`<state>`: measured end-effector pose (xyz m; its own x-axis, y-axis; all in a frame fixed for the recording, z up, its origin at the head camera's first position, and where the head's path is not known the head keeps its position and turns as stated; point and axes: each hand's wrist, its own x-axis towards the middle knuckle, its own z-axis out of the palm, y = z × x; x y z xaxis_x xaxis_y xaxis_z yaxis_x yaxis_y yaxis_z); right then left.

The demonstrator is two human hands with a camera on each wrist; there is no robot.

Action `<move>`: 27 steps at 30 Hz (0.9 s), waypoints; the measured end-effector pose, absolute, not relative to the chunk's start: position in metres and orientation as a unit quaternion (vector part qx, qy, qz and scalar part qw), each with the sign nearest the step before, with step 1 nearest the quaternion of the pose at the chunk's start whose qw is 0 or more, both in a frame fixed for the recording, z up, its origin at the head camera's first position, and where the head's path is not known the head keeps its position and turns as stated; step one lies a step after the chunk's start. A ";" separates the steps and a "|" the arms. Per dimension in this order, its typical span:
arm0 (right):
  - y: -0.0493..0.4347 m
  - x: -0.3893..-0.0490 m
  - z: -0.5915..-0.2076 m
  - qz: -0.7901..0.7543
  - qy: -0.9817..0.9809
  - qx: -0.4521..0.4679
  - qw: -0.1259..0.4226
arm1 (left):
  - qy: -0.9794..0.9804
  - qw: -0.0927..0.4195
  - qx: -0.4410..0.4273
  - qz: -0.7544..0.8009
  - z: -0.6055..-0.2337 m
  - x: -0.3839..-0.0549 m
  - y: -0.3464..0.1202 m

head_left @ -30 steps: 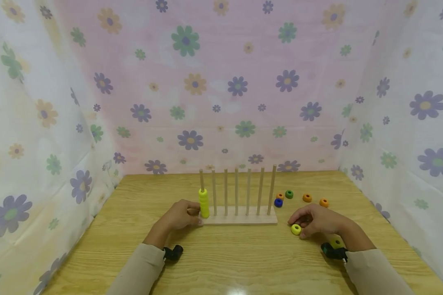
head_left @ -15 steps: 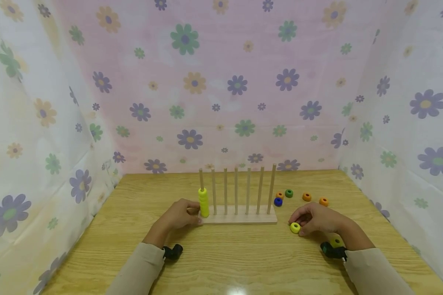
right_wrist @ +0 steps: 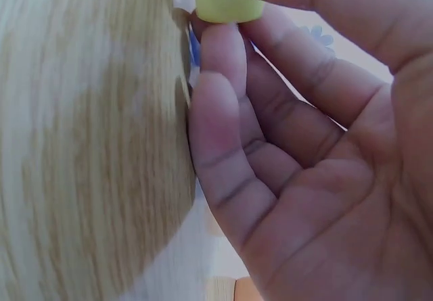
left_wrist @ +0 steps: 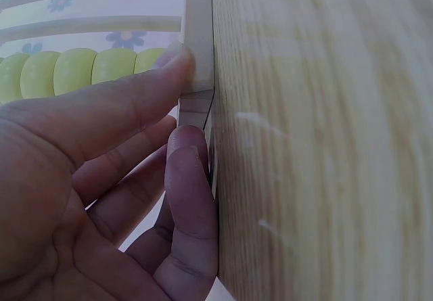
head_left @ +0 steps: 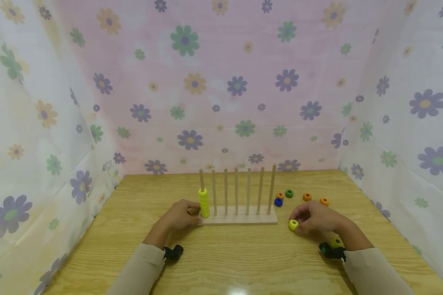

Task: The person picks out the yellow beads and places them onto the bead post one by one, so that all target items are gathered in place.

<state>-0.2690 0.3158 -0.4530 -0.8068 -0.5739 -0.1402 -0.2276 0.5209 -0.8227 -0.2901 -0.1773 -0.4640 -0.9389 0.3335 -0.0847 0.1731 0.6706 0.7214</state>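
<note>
A wooden peg stand [head_left: 238, 220] with a row of upright pegs rests on the table. Yellow beads [head_left: 204, 203] are stacked on its leftmost peg. My left hand [head_left: 178, 214] grips the left end of the stand's base. In the left wrist view, the thumb [left_wrist: 128, 101] lies on the base beside the stacked beads, with the fingers curled at its end. To the right of the stand, my right hand [head_left: 319, 218] pinches a loose yellow bead [head_left: 293, 224] between thumb and fingers, close to the tabletop. Only part of that bead shows in the right wrist view.
Behind the right hand lie a blue bead [head_left: 278, 202], a green bead [head_left: 289, 193] and several orange beads [head_left: 307, 197]. Another yellow bead [head_left: 337, 242] sits under the right wrist, partly hidden. Flowered cloth [head_left: 221, 102] encloses the wooden table [head_left: 221, 254] at the back and sides.
The yellow bead at my right hand has shifted slightly left and away from me, and now sits closer in between the fingers. The left hand and the peg stand stay put.
</note>
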 end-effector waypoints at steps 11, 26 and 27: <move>0.314 -0.272 -0.456 -0.398 0.878 -0.230 0.134 | 0.907 0.106 0.140 0.382 -0.466 -0.291 -0.177; 0.310 -0.272 -0.452 -0.430 0.866 -0.233 0.104 | 0.907 0.109 0.138 0.383 -0.464 -0.289 -0.178; 0.309 -0.272 -0.451 -0.430 0.867 -0.232 0.101 | 0.906 0.109 0.136 0.385 -0.464 -0.289 -0.178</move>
<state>-0.2722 0.3093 -0.4505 -0.8724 -0.4882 0.0251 -0.3149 0.5221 -0.7926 -0.2886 -0.1776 -0.4638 -0.9389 0.3313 -0.0934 0.1631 0.6671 0.7269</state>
